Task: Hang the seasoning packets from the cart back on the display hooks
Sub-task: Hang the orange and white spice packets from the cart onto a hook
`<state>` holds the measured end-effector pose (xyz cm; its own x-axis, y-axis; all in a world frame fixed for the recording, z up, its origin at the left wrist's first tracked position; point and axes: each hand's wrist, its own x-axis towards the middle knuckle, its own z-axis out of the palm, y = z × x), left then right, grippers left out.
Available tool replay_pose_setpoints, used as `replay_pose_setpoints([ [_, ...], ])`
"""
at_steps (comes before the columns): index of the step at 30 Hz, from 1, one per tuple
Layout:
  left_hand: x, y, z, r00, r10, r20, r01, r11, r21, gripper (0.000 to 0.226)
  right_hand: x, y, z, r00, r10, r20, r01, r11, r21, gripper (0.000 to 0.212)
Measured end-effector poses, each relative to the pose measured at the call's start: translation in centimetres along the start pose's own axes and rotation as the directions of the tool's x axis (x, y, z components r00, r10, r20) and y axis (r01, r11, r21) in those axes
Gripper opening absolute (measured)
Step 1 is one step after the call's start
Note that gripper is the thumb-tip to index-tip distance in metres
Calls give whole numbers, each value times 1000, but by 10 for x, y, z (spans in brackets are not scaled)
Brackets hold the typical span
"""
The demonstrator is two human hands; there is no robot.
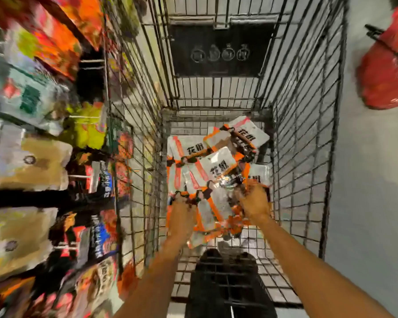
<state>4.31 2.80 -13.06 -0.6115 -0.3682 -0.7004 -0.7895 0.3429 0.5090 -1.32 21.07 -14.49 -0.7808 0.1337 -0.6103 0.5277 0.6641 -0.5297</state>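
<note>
Several white and orange seasoning packets (218, 161) lie in a loose pile on the floor of the wire cart (308, 138). Both my arms reach down into the cart. My left hand (182, 216) is down on the near left part of the pile, its fingers hidden among the packets. At the pile's near right my right hand (254, 203) has its fingers buried in the packets. The frame is blurred, so I cannot make out either grip. Display hooks (78, 176) stick out from the shelving on the left.
Shelving on the left carries hanging packets (32, 161) in many colours, close against the cart's left wall. A red basket (388, 72) sits on the grey floor at the upper right. My dark trousers (225, 283) show through the cart's near end.
</note>
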Motion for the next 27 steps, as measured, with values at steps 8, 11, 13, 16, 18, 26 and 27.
replay_pose_setpoints([
  [8, 42, 1, 46, 986, -133, -97, 122, 987, -108, 49, 28, 5, 19, 998, -7, -65, -3, 989, -150, 64],
  [11, 42, 5, 52, 970, -200, -141, 177, 971, -160, 37, 29, 5, 19, 995, 35, -92, -55, 971, -232, 75],
  [13, 42, 5, 54, 965, -230, -126, 203, 959, -198, 13, 29, 9, 16, 994, 61, -94, -80, 972, -219, 71],
  [16, 44, 6, 54, 949, -298, -108, 258, 924, -282, 10, 30, 15, 9, 988, 94, -124, -111, 984, -136, 65],
  [18, 41, 9, 55, 948, -301, -104, 256, 914, -316, 15, 29, 20, 5, 985, 100, -142, -110, 991, -71, 58],
  [26, 37, 12, 47, 962, -258, -93, 191, 873, -449, 34, 23, 28, -4, 962, 272, -23, -248, 906, 342, 56],
  [27, 34, 12, 45, 967, -243, -80, 177, 861, -478, 20, 21, 27, -5, 958, 286, 5, -264, 876, 405, 52],
])
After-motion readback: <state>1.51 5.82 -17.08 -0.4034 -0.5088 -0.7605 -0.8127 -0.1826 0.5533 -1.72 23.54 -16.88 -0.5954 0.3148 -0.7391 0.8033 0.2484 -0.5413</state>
